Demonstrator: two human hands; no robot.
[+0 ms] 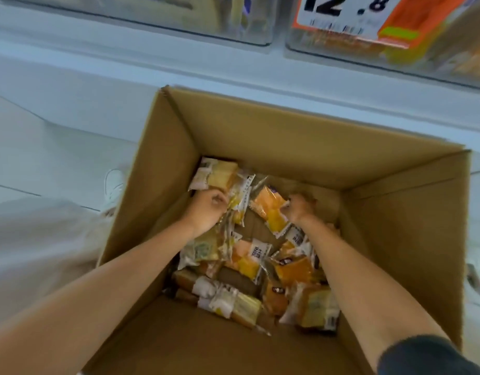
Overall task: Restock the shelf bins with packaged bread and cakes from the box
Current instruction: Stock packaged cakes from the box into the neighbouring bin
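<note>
Both forearms reach straight down into the open cardboard box [260, 136], wrists bent forward. The left hand [206, 209] is knuckles-up, its fingers curled round the near edge of a pale cake packet [215, 173] that lies just beyond it. The right hand [301, 208] is fisted too, pinching the far end of an orange cake packet [270, 211] to its left. More loose packets [249, 258] lie beneath both wrists. Clear shelf bins [268, 40] hang well beyond the hands, blurred.

Packets [249, 258] lie in the box [260, 131]; behind the box sit two bins [152, 14] side by side; a shoe [114, 185] lies left of it
</note>
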